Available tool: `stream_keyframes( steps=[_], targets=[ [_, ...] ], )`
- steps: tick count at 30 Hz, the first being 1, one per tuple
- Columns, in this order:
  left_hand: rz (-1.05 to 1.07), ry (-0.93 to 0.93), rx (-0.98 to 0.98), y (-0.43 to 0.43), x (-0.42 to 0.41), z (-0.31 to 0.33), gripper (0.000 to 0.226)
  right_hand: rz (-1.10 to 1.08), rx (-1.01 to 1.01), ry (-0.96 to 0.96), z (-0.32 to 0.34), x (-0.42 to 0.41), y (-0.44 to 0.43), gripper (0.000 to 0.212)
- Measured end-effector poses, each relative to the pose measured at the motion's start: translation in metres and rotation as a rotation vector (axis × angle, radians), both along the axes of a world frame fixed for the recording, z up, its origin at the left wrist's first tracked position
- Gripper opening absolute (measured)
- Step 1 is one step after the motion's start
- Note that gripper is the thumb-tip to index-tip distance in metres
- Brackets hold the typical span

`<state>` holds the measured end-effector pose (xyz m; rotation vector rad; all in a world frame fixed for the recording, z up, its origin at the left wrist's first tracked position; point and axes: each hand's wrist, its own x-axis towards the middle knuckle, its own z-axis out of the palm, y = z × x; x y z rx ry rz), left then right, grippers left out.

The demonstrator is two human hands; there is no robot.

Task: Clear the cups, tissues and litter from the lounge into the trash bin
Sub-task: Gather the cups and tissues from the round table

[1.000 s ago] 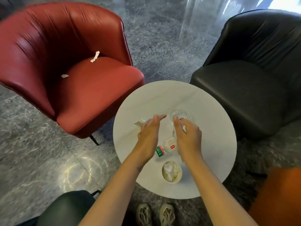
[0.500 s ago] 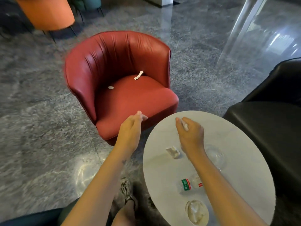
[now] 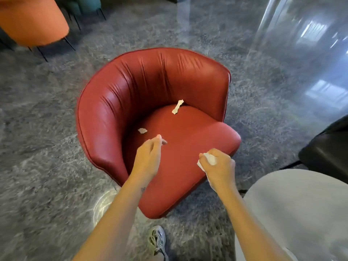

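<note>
My right hand is closed round a crumpled white tissue. The fingers are curled tight over it, and a bit of the paper sticks out on the thumb side. The hand is in the air above the front right part of the seat of the red armchair, not touching the leather.

My left hand is over the middle of the seat, closer to its left edge. Its fingers are loose and half curled, thumb and forefinger pointing forward, and they hold nothing. I cannot tell whether the fingertips touch the seat.

Two pieces of litter lie on the armchair. A long twisted strip of paper lies at the back edge of the seat, where the cushion meets the backrest. A small torn scrap lies near the left edge of the seat, just beyond my left fingertips and apart from them. The two pieces are well apart from each other.

A curved part of the pale round table shows at the lower right, beside my right forearm. Past it on the right is part of a black chair. An orange chair stands at the far left on the grey marbled floor. One of my shoes is on the floor below the front of the armchair.
</note>
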<state>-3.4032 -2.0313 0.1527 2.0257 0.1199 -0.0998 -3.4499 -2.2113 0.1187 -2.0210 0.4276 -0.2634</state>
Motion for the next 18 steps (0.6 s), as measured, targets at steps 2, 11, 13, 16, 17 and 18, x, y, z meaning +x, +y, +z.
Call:
stream_keyframes(
  steps=[2, 11, 13, 16, 17, 18],
  targets=[
    [0.008, 0.024, 0.036, 0.029, 0.035, -0.002, 0.036, 0.005, 0.032, 0.011, 0.000, 0.030, 0.027, 0.015],
    [-0.052, 0.083, 0.161, 0.070, 0.154, -0.028, 0.027, 0.181, -0.159, 0.053, -0.011, 0.169, 0.051, 0.040],
    [-0.059, 0.097, 0.218, 0.071, 0.182, -0.043, 0.021, 0.194, -0.183, 0.063, -0.024, 0.206, 0.047, 0.042],
    [-0.009, 0.136, 0.273, 0.072, 0.225, -0.077, 0.022, 0.234, -0.273, 0.098, -0.064, 0.270, 0.039, 0.047],
    [0.001, 0.154, 0.306, 0.071, 0.240, -0.092, 0.025, 0.256, -0.300, 0.133, -0.082, 0.293, 0.035, 0.049],
    [0.005, 0.175, 0.344, 0.070, 0.253, -0.109, 0.028, 0.277, -0.317, 0.173, -0.100, 0.315, 0.032, 0.052]
  ],
)
